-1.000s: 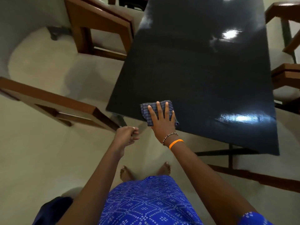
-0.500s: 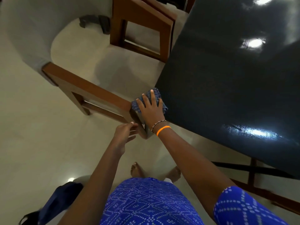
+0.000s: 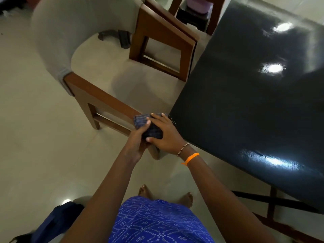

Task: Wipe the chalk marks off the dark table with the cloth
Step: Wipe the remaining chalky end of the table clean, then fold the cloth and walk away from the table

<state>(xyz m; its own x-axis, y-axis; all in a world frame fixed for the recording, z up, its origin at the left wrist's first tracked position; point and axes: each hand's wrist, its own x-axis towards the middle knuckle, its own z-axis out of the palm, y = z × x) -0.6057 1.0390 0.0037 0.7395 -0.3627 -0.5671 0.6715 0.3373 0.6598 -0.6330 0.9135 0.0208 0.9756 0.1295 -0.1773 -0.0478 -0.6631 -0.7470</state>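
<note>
The dark glossy table (image 3: 245, 95) fills the right side of the view, its near-left corner just beside my hands. A few pale specks show at that corner edge. The blue checked cloth (image 3: 150, 128) is bunched just off the corner, above the floor. My right hand (image 3: 164, 135), with a bead bracelet and an orange band at the wrist, grips the cloth from the right, fingers over its top. My left hand (image 3: 137, 142) holds the cloth from the left, thumb on top. I see no clear chalk marks on the tabletop.
A grey upholstered chair with a wooden frame (image 3: 105, 100) stands close to the table's left side. Another wooden chair frame (image 3: 163, 37) is behind it. A dark blue bag (image 3: 56, 223) lies on the pale tiled floor at bottom left. My bare feet show below.
My right hand slid the cloth left along the near edge and off the table's corner. My left hand rose from below and took hold of the cloth. The view swung left.
</note>
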